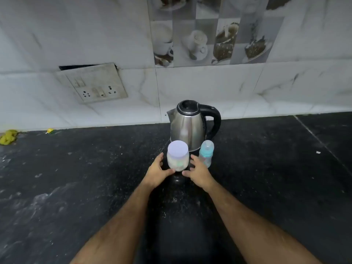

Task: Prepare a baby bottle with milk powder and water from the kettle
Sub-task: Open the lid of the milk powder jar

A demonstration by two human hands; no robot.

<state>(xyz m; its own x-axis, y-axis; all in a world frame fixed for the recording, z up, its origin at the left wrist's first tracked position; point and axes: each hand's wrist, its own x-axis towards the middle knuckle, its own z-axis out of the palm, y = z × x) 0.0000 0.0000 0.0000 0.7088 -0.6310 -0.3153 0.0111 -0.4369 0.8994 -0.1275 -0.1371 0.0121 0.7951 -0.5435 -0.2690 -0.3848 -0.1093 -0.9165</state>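
While hands [179, 171] flank jar [178, 159] with fingers spread, bottle [206, 153] upright, teat up.

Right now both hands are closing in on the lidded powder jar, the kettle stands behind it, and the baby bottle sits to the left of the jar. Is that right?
Not quite: the baby bottle stands to the right of the powder jar, not the left, as the head view shows. The rest holds: the left hand and right hand flank the jar, with the kettle behind it.

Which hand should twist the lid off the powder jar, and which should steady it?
Right hand for the lid, probably: its fingers are spread and raised beside the jar. Left hand sits low, thumb at the jar's base, better placed to steady. Neither has a grip yet.
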